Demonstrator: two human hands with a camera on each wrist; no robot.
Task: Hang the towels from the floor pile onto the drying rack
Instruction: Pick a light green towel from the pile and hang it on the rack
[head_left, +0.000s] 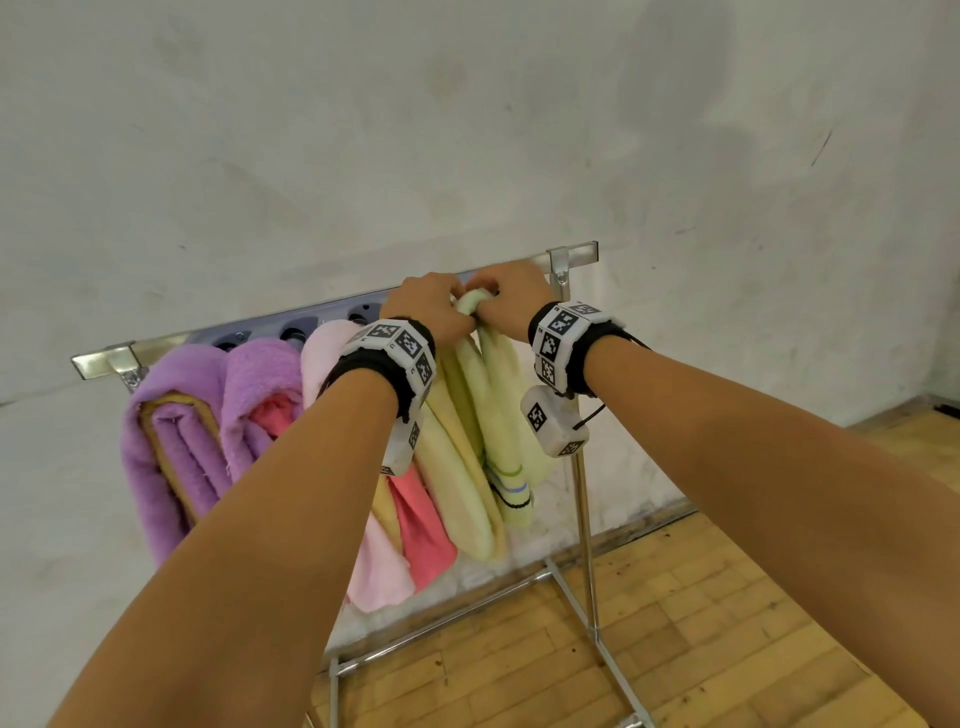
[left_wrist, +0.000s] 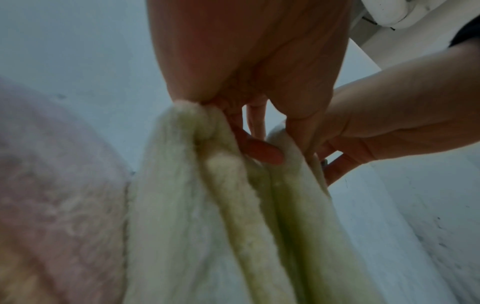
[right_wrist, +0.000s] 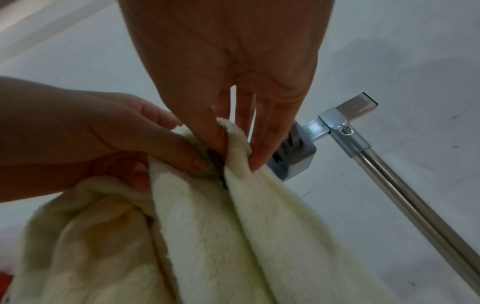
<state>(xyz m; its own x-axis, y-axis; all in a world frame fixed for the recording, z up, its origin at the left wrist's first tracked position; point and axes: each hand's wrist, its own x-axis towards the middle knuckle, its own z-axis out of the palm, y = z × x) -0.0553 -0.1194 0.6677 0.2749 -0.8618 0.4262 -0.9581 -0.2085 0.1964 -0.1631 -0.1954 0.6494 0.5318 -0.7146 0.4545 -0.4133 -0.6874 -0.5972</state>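
Observation:
The pale green towel (head_left: 493, 410) hangs over the drying rack's top bar (head_left: 574, 255) near its right end. My left hand (head_left: 441, 304) and right hand (head_left: 493, 299) meet at the towel's bunched top fold, and each pinches it. In the left wrist view the left hand (left_wrist: 221, 115) grips the folds of the towel (left_wrist: 207, 205). In the right wrist view the thumb and fingers of the right hand (right_wrist: 239, 154) pinch a ridge of the towel (right_wrist: 221, 226) beside the bar's end (right_wrist: 358, 107). The floor pile is out of view.
Purple towels (head_left: 176, 415), pink towels (head_left: 384, 561) and a yellow towel (head_left: 457, 499) fill the bar to the left. The rack's right leg (head_left: 584, 519) runs down to base rails on the wooden floor (head_left: 701, 623). A pale wall stands close behind.

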